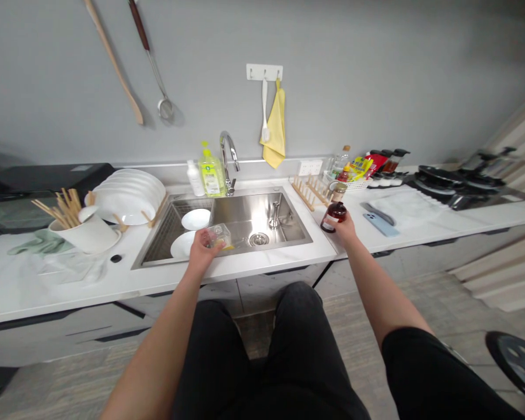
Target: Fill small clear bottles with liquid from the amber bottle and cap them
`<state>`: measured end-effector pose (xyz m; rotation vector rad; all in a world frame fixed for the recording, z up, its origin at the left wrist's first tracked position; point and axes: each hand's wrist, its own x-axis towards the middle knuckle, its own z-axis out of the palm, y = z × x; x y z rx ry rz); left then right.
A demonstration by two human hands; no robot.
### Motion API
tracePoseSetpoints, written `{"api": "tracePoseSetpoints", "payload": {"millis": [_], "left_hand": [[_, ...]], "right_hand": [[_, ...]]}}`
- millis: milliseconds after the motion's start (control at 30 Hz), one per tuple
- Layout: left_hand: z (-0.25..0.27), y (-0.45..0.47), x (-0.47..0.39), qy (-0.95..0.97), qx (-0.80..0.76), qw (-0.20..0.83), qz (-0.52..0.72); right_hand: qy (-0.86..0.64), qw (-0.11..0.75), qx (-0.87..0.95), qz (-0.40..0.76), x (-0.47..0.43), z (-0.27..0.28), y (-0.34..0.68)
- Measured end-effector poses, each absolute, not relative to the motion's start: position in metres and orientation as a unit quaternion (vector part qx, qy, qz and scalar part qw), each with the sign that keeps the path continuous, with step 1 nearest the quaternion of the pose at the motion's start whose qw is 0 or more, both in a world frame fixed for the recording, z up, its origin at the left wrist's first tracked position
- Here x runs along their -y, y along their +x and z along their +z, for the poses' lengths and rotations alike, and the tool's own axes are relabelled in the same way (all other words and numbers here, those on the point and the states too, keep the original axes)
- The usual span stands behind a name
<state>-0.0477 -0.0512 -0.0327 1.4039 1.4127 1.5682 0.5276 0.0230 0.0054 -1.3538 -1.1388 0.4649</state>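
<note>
Over the front edge of the sink, my left hand is closed on a clear container, which has something yellow near its lower end. To the right of the sink, my right hand grips a dark amber bottle with a pale label. The bottle is upright at the counter, though whether its base touches cannot be told. Behind it is a jar, close to a wooden dish rack. Two white bowls, one of them the rear bowl, sit in the sink's left part.
A faucet and a green soap bottle stand behind the sink. White plates and a chopstick holder are on the left. A blue phone lies right, before the stove.
</note>
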Motion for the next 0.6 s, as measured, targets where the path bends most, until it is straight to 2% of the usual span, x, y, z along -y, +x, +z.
{"api": "tracePoseSetpoints", "payload": {"millis": [100, 233, 300, 333, 433, 500, 600], "left_hand": [[-0.029, -0.046, 0.054, 0.526, -0.527, 0.303, 0.595], [-0.021, -0.043, 0.059, 0.539, -0.518, 0.297, 0.595], [-0.017, -0.042, 0.063, 0.561, -0.509, 0.296, 0.582], [-0.014, -0.041, 0.065, 0.571, -0.502, 0.300, 0.576], [-0.010, -0.039, 0.069, 0.591, -0.485, 0.321, 0.559], [-0.009, -0.038, 0.069, 0.601, -0.479, 0.332, 0.547], [-0.012, -0.037, 0.071, 0.615, -0.467, 0.346, 0.533]], "right_hand": [[-0.614, 0.602, 0.470, 0.201, -0.008, 0.013, 0.528], [-0.628, 0.633, 0.452, -0.014, 0.033, 0.018, 0.496], [-0.599, 0.636, 0.486, -0.022, 0.053, 0.017, 0.455], [-0.571, 0.621, 0.537, 0.016, 0.061, 0.015, 0.429], [-0.445, 0.501, 0.717, 0.191, 0.070, 0.010, 0.339], [-0.387, 0.451, 0.751, 0.287, 0.066, 0.005, 0.283], [-0.369, 0.428, 0.726, 0.393, 0.054, -0.005, 0.227]]}}
